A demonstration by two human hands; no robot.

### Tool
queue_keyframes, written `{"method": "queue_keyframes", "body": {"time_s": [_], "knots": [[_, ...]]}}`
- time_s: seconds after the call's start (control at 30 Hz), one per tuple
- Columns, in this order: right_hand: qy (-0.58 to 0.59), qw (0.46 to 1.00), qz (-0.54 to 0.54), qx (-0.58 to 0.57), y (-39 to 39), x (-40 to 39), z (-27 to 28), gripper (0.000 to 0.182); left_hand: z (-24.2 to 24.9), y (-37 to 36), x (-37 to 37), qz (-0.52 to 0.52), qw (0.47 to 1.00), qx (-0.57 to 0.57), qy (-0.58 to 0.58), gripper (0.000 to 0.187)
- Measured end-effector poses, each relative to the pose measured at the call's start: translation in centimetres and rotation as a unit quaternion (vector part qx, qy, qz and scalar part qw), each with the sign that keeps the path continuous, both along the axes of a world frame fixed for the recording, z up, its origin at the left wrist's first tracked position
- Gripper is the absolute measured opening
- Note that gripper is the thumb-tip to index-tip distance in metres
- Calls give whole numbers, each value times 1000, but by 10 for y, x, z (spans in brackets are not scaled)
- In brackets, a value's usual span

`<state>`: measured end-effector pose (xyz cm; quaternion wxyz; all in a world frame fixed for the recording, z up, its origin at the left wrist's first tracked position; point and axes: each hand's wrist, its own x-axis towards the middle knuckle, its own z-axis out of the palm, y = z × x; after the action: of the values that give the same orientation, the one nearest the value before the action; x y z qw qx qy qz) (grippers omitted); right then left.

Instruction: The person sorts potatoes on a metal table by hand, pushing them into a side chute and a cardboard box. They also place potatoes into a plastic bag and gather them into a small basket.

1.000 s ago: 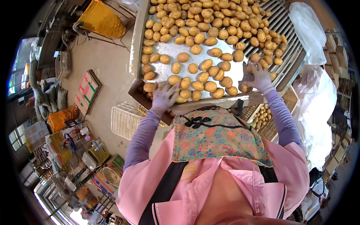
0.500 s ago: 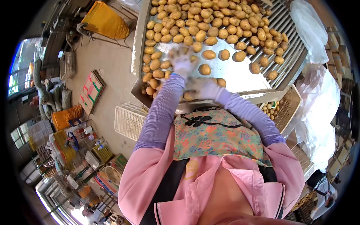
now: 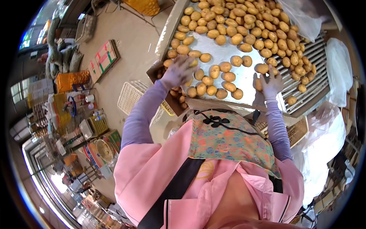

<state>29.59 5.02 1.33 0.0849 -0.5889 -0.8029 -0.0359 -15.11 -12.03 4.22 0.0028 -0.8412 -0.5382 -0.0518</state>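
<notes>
Many potatoes (image 3: 267, 23) lie on a sorting table, part smooth metal sheet (image 3: 248, 95) and part roller bars (image 3: 322, 72). My left hand (image 3: 179, 70), in a pale glove, is over potatoes at the left edge, fingers spread; a potato (image 3: 193, 63) shows by its fingertips. Beneath that forearm, more potatoes sit in a chute (image 3: 176, 105) at the table's corner. My right hand (image 3: 272, 84), also gloved, is at the border of sheet and rollers with fingers apart. Beside its fingers are two potatoes, one (image 3: 262, 68) ahead and one (image 3: 259, 84) to the left. Between my hands several loose potatoes (image 3: 228, 76) form a cluster.
A cream plastic crate (image 3: 131, 97) stands on the floor below the chute. At right, a brown crate (image 3: 299, 131) is under the table edge, and clear plastic sheeting (image 3: 324, 133) hangs beside it. A flat box (image 3: 103, 59) rests on the floor at left.
My hands, close together before, are now apart: the right has moved to the rollers, the left stays near the chute. More potatoes lie on the near metal sheet. The view has shifted.
</notes>
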Motion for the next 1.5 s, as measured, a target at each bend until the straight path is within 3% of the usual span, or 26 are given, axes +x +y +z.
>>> {"method": "queue_keyframes", "body": {"time_s": [0.07, 0.1, 0.17, 0.23, 0.3, 0.33, 0.4, 0.43, 0.47, 0.53, 0.6, 0.77, 0.83, 0.87, 0.93, 0.97, 1.07, 1.13, 1.17, 1.23, 1.27, 1.3, 1.33, 1.4, 1.43, 1.5], "knots": [[177, 966, 44, -183, -9, -53, 16, 66, -19, 26, 1, 197, 979, 32, -30, 58], [139, 972, 87, -167, -22, -75, 16, 66, -29, 45, 13, 302, 952, 16, -36, 56], [130, 965, 170, -149, -47, -106, -2, 67, -31, 81, 53, 362, 932, -26, -9, 51], [139, 942, 271, -140, -60, -117, -9, 72, -25, 101, 100, 304, 944, -97, -77, 39], [148, 899, 366, -189, -61, -112, 9, 71, -42, 95, 152, 299, 953, -28, -49, 42], [219, 874, 411, -140, -49, -95, -8, 55, -48, 91, 163, 278, 956, -20, -88, 44], [316, 843, 345, -265, -32, -68, 24, 33, -43, 74, 167, 241, 964, 4, -110, 43], [287, 876, 285, -264, -29, -52, 45, 36, -41, 67, 158, 198, 966, -49, -161, 42], [142, 920, 321, -173, -13, -23, 41, 61, -38, 52, 145, 161, 969, -39, -184, 41], [32, 937, 258, -234, -10, 9, 40, 95, -35, 25, 119, 151, 960, -86, -221, 38], [-26, 913, 207, -350, -22, 18, 34, 119, -38, -2, 88, 92, 968, 26, -230, 35], [60, 884, 277, -371, -73, -61, 24, 127, -6, -36, 24, 43, 988, -93, -117, 32], [78, 880, 252, -395, -88, -106, 22, 129, -17, -30, -13, 34, 939, -258, -225, 32], [82, 869, 253, -417, -92, -130, 20, 130, -7, -24, -23, 30, 940, -261, -219, 32], [83, 845, 279, -448, -101, -173, 15, 129, 23, -6, -36, 190, 919, -249, -240, 39], [85, 846, 278, -447, -108, -186, 10, 129, 29, 10, -42, 188, 920, -249, -238, 39], [159, 818, 422, -358, -108, -205, 9, 114, 27, 50, -42, 312, 897, -226, -216, 47], [128, 724, 399, -548, -78, -203, 38, 89, 5, 66, -10, 445, 887, -77, -97, 54], [279, 708, 383, -523, -66, -185, 16, 60, 2, 67, 19, 430, 894, -116, -55, 56], [260, 825, 374, -335, -17, -163, 24, 38, -18, 74, 71, 321, 914, -249, -5, 62], [267, 846, 413, -209, 26, -149, 13, 39, -15, 61, 100, 311, 929, -196, -37, 60], [101, 909, 386, -119, 72, -135, 22, 44, -11, 47, 130, 298, 941, -144, -68, 57], [130, 906, 402, 29, 101, -125, 34, 54, -15, 34, 142, 251, 953, -136, -98, 53], [-5, 968, 248, 35, 147, -97, 38, 65, -26, 2, 156, 163, 969, -103, -156, 43], [-4, 967, 254, 32, 151, -97, 40, 65, -60, -15, 153, 137, 964, 20, -227, 37], [-202, 964, 170, -38, 156, -103, 40, 74, -39, -52, 127, 176, 961, 38, -212, 26]]}}
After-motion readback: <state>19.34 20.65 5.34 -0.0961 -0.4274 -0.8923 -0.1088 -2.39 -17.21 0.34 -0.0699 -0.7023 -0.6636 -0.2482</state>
